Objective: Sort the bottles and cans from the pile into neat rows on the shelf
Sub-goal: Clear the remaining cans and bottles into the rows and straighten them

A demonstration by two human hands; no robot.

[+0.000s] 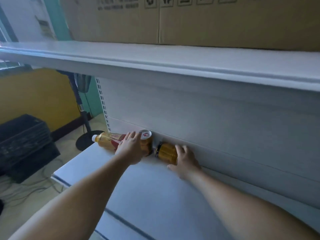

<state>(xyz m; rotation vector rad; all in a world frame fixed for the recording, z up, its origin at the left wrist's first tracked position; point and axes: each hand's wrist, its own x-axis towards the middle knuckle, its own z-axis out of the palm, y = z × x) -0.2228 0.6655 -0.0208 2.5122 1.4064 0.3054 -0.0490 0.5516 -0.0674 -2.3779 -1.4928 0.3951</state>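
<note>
the left hand (131,148) covers the place where the bottle (107,140) meets the upright can (146,144), so the bottle's base and much of the can's side are hidden. its fingers reach up beside the can's silver top, but i cannot tell whether they clasp the can or only rest against it. the right hand (186,160) hides the far end of the tipped can (166,153): fingers curl over the top and the thumb lies below, grasping it. the cardboard box (190,19) on the upper shelf (155,56) is cut off by the top edge, and its print is too blurred to read.

the bottle lies on its side with a white cap, a red label and amber liquid inside (the cap pokes past the shelf's left end). what the cans hold is not visible.

counted: one bottle and two gold cans, all at the back left of the white lower shelf (155,196), near its rear panel. the cans are just beside each other. on the floor to the left are one black crate (22,141) and one fan stand (86,122).
</note>
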